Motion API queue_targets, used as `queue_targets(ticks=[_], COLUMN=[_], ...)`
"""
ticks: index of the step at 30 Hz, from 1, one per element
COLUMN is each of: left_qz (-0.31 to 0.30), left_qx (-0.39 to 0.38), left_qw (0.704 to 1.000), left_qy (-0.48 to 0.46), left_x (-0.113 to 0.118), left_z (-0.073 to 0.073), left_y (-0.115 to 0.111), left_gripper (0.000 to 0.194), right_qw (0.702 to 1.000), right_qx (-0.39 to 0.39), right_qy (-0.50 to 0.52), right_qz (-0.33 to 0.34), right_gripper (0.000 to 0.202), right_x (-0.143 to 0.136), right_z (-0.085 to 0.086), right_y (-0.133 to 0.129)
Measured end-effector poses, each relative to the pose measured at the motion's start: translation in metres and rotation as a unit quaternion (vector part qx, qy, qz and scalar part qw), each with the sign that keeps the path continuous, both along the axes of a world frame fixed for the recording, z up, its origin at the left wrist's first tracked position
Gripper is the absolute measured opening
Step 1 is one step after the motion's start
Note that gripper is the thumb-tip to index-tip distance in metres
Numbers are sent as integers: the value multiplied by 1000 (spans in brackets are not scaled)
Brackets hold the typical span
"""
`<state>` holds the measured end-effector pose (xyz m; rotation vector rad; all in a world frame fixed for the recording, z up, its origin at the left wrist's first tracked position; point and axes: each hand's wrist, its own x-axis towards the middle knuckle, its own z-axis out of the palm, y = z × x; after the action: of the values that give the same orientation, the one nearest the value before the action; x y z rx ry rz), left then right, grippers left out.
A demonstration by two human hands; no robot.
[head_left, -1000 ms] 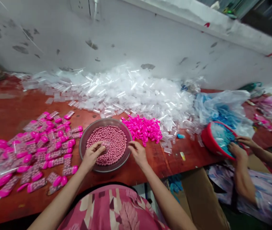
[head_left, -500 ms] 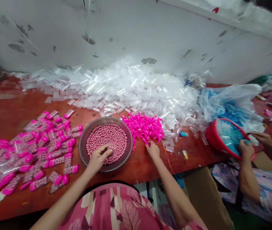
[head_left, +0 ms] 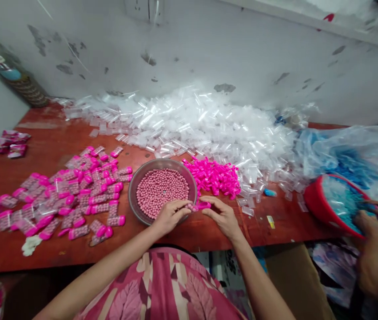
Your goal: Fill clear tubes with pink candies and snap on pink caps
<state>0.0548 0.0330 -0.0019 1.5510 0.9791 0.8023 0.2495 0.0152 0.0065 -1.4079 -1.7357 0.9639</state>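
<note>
- Here's the little clear tube of beads (head_left: pixel 192 207), up in the air at the bowl's right-hand edge, a pink cap (head_left: pixel 204 205) right at its end!
- My left hand (head_left: pixel 171 217) pinches the tube, fingertips closed on it; my right hand (head_left: pixel 224 217) grips the cap between thumb and fingers.
- Just beside them, the metal bowl (head_left: pixel 132 193), full of loose pink beads (head_left: pixel 160 189).
- Behind my right hand, heaped pink caps (head_left: pixel 213 178); off left, capped tubes (head_left: pixel 84 195) galore!
</note>
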Motion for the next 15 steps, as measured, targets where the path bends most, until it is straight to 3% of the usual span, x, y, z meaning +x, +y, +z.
queue_targets(ticks=[3, 7, 15], left_qz=[4, 13, 11], left_qx=[23, 43, 67], left_qw=[999, 999, 996], left_qy=[22, 18, 60], left_x=[-12, -28, -48], left_z=[1, 0, -7], left_y=[-4, -9, -17], left_gripper=[23, 25, 24], right_qw=[997, 969, 908], right_qx=[35, 89, 63], right_qy=[-51, -172, -302], right_qz=[48, 156, 283], right_gripper=[28, 32, 28], right_x=[-19, -40, -60], right_z=[3, 6, 14], right_y=[4, 11, 11])
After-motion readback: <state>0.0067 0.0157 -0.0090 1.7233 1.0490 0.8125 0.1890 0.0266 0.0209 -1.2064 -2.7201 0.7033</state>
